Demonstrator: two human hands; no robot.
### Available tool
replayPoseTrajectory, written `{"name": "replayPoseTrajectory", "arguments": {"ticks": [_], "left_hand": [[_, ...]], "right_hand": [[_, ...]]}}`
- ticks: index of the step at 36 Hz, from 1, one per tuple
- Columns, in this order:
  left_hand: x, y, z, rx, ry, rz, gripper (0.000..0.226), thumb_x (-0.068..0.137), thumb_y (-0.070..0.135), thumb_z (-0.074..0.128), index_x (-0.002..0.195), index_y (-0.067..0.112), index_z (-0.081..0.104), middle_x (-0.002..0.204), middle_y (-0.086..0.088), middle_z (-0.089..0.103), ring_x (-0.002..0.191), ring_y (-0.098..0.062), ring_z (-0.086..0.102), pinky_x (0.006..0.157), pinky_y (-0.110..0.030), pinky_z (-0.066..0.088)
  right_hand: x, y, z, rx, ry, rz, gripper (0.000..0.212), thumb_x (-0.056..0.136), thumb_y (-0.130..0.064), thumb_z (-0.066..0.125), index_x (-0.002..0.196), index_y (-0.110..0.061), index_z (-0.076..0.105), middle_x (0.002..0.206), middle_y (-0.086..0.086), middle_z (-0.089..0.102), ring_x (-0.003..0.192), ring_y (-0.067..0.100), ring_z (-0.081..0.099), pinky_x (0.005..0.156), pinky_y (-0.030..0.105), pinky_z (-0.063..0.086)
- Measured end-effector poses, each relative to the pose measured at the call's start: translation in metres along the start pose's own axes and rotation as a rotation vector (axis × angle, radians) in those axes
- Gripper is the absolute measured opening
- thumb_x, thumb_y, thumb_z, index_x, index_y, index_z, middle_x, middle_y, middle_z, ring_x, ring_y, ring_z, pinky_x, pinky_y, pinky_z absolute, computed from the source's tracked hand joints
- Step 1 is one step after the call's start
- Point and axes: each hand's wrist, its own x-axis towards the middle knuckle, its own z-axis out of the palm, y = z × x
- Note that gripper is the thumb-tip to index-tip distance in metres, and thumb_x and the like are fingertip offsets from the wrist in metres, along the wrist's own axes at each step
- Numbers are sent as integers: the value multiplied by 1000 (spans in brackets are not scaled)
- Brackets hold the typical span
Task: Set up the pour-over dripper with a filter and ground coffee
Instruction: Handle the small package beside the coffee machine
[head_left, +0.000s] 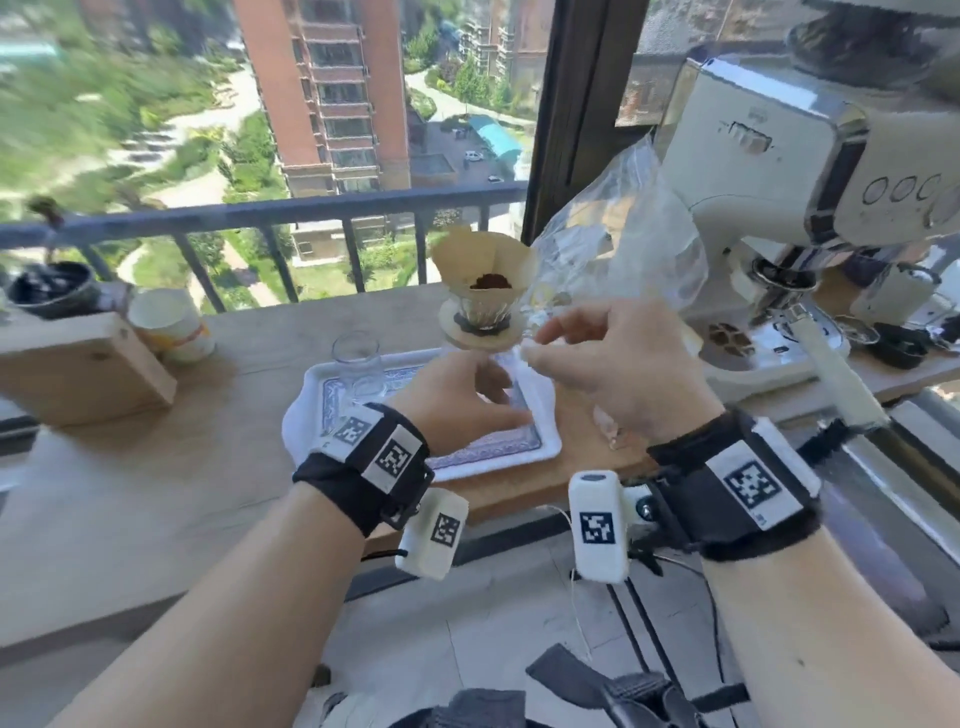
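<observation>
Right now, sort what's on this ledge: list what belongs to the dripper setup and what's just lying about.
Belongs to the job:
- dripper
- paper filter
- ground coffee
- left hand and right hand, close by the dripper

Just lying about:
- empty glass on the tray
- paper cup
- wooden block
- espresso machine
- clear plastic bag

Setting: long pale wooden counter (156, 467) runs along a full-height window with a dark vertical frame post (576, 104). Outside the glass, a dark metal balcony railing (270, 213). Beyond it, strong daylight; a tall red-brick apartment tower (332, 88), green trees and pale footpaths far below. Under the counter, a light grey tiled floor (493, 623).
</observation>
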Motion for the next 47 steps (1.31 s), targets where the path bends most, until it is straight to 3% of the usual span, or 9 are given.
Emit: {"name": "replayPoseTrajectory", "arguments": {"ticks": [3, 5, 10, 15, 22, 31, 40, 44, 47], "left_hand": [[1, -5, -12, 21, 50, -35, 9, 91, 29, 71, 93, 21, 70, 79, 9, 72, 65, 1, 67, 63, -26, 51], [2, -11, -18, 54, 92, -75, 9, 93, 28, 65, 87, 23, 69, 73, 7, 71, 62, -3, 67, 56, -23, 51], [3, -32, -26, 34, 112, -237, 18, 90, 23, 57, 91, 10, 69, 86, -7, 75, 80, -28, 73, 79, -46, 61], [1, -43, -23, 14, 98, -313, 23, 89, 26, 55, 89, 8, 70, 78, 0, 76, 74, -21, 75, 61, -29, 52], [-1, -45, -17, -26, 67, -342, 28, 90, 29, 55, 92, 6, 71, 81, -1, 78, 79, -27, 75, 80, -43, 60], [1, -48, -13, -46, 73, -377, 27, 90, 28, 54, 94, 6, 70, 78, 1, 77, 65, -20, 69, 77, -41, 59], [-2, -45, -14, -39, 86, -359, 29, 93, 29, 52, 99, 7, 70, 85, -1, 76, 78, -25, 73, 79, -39, 57], [-3, -34, -21, -45, 119, -300, 29, 94, 34, 55, 96, 10, 70, 84, 1, 76, 75, -21, 72, 69, -34, 56], [-8, -19, -25, -92, 193, -163, 15, 91, 39, 59, 92, 27, 68, 85, 5, 74, 75, -15, 70, 64, -33, 57]], "right_hand": [[4, 11, 12, 80, -44, 45, 13, 76, -29, 88, 77, -22, 78, 65, -12, 70, 61, -2, 63, 60, 14, 50], [8, 20, 26, 99, -95, 85, 14, 77, -27, 89, 81, -19, 78, 68, -10, 73, 63, -4, 64, 60, 13, 51], [22, 43, 64, 23, -229, 149, 16, 79, -22, 86, 84, -11, 76, 82, 5, 77, 68, 9, 67, 66, 21, 56], [36, 65, 86, 28, -258, 222, 11, 80, -13, 84, 84, -5, 77, 74, 4, 73, 65, 12, 67, 69, 31, 61], [48, 76, 97, -107, -242, 224, 13, 76, -20, 84, 76, -25, 72, 78, -10, 71, 72, 3, 65, 62, 17, 48], [52, 79, 104, -130, -246, 248, 14, 75, -18, 85, 87, -19, 77, 83, -8, 73, 81, 9, 68, 71, 23, 55], [48, 77, 102, -135, -289, 186, 34, 81, -22, 84, 113, -14, 75, 93, -3, 73, 85, 13, 69, 80, 27, 56], [43, 62, 91, -78, -231, 142, 4, 83, -19, 79, 82, -17, 83, 68, -6, 75, 59, 3, 67, 62, 24, 53], [40, 44, 76, -42, -222, 97, 19, 77, -31, 86, 62, -23, 77, 59, -2, 72, 53, 6, 65, 55, 21, 52]]}}
